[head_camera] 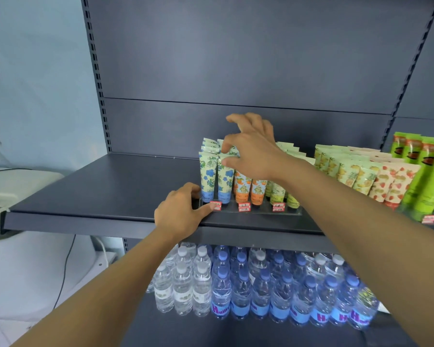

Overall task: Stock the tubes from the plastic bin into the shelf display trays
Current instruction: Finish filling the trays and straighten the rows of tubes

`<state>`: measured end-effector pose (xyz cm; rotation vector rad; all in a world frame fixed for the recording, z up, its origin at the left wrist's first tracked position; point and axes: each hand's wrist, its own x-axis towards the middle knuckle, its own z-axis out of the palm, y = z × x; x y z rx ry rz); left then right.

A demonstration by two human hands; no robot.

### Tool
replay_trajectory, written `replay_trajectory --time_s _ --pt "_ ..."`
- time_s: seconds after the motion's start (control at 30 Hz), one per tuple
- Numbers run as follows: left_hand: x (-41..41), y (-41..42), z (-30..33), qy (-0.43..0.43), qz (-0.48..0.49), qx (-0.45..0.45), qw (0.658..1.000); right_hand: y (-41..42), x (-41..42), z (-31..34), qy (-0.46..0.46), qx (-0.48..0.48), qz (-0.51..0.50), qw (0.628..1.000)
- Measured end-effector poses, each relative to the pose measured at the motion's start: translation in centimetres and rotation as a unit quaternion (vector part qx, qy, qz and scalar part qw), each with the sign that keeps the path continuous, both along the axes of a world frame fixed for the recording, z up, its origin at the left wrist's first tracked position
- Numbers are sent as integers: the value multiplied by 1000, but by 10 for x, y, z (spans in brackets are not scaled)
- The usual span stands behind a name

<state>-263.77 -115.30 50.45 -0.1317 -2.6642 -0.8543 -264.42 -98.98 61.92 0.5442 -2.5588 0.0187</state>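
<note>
A clear display tray (261,211) stands at the shelf's front edge and holds upright tubes in rows: blue-flower tubes (208,176) on the left, orange tubes (243,187) in the middle, green tubes (277,191) on the right. My left hand (178,214) grips the tray's front left corner, its thumb along the front by a red price tag (216,205). My right hand (253,151) reaches over the tubes, and its thumb and index finger pinch the crimped top of a front blue-flower tube (225,182); the other fingers are spread above. The plastic bin is out of view.
The dark shelf (98,191) is bare left of the tray. To the right stand pineapple tubes (353,174), strawberry tubes (396,184) and tall green tubes (426,171). Water bottles (248,284) fill the shelf below. A white appliance (15,186) sits at the far left.
</note>
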Motion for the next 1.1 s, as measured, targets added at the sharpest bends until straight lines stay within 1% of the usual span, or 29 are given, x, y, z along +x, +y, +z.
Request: replay_trajectory --time_s 0.1,0.2,0.47,1.1 --pt "0 0 -2 8 -3 -8 1000 -2 -9 1 -38 46 -12 998" --pt "-1 0 -3 10 1 -9 1000 -2 -14 -1 -54 66 -14 996" --pt "-3 -1 -5 14 5 -5 1000 -3 -16 -3 -67 58 -12 996" --pt "-2 0 -5 19 6 -8 1000 -7 -12 -4 -52 65 -49 995"
